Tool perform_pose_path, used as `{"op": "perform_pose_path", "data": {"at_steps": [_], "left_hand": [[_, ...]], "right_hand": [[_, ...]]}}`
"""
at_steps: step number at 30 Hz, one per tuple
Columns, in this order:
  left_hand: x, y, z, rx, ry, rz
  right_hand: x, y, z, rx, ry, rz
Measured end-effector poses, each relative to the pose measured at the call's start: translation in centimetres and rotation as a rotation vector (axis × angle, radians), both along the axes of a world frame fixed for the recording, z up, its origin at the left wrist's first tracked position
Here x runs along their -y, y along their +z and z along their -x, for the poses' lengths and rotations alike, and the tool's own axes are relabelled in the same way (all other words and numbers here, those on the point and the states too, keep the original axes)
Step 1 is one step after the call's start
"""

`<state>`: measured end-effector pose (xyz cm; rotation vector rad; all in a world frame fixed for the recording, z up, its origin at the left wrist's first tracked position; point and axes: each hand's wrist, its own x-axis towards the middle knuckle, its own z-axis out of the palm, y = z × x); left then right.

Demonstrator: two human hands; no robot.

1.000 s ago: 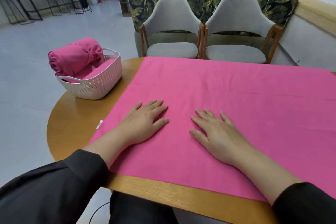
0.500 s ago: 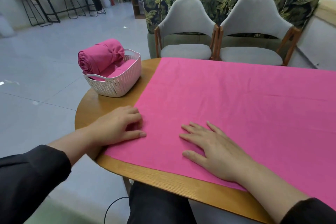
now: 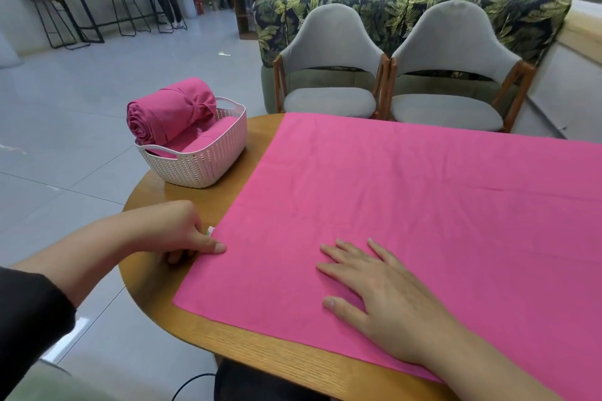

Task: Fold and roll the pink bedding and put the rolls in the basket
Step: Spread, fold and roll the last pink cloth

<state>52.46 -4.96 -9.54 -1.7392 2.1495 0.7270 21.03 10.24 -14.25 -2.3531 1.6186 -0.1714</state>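
Observation:
A pink sheet (image 3: 407, 205) lies flat over most of the round wooden table (image 3: 202, 329). My left hand (image 3: 176, 234) sits at the sheet's left edge, fingers curled, thumb on top of the hem and pinching it next to a small white label. My right hand (image 3: 374, 290) lies flat on the sheet near the front edge, fingers spread. A white woven basket (image 3: 202, 163) stands on the table's left side. It holds a pink roll (image 3: 166, 114) propped on its rim and more pink cloth inside.
Two grey chairs (image 3: 329, 75) stand behind the table, against a leaf-patterned sofa back (image 3: 391, 13). A person in black sits beyond it, back turned. Grey tiled floor (image 3: 65, 140) lies to the left, with stools and a high table far off where another person stands.
My left hand slid left off the middle of the sheet to its left edge and curled onto the hem. My right hand stayed flat. The view turned leftward.

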Motion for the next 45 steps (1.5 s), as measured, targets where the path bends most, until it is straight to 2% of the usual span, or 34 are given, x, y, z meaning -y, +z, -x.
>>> {"op": "perform_pose_path", "data": {"at_steps": [4,6,12,16,18,24,27,30,33,39,45], "left_hand": [[-1.1,0.6,-0.2,-0.043,-0.013,-0.272],[-1.5,0.8,-0.5,-0.056,-0.050,-0.335],[-2.1,1.0,-1.3,-0.258,-0.049,-0.313],[-2.0,0.8,-1.6,-0.614,0.079,-0.280],[-2.1,1.0,-1.3,-0.690,0.062,-0.233],[-2.2,2.6,1.3,-0.600,-0.047,-0.126],[-0.9,2.8,4.0,-0.472,-0.212,0.197],[0.8,2.7,8.6,-0.549,-0.384,0.621],[2.4,2.3,14.7,-0.580,-0.558,0.805],[1.9,-0.3,27.5,-0.636,-0.530,0.635],[0.3,-4.5,35.4,-0.535,-0.489,0.532]], "right_hand": [[0.0,0.0,0.0,0.003,0.004,0.004],[0.0,0.0,0.0,0.001,0.005,-0.001],[0.0,0.1,0.0,0.010,0.015,0.004],[0.1,-0.1,0.1,0.016,0.017,0.007],[0.1,-0.1,0.1,0.020,0.014,0.002],[0.3,-0.4,0.1,0.060,0.038,0.038],[0.6,-1.0,0.1,0.154,0.045,0.094],[1.0,-1.6,0.3,0.261,-0.009,0.184],[1.1,-0.9,1.6,0.354,-0.119,0.240],[-1.0,0.8,12.2,0.308,-0.386,0.281],[-4.8,0.6,22.5,0.125,-0.610,0.216]]}}
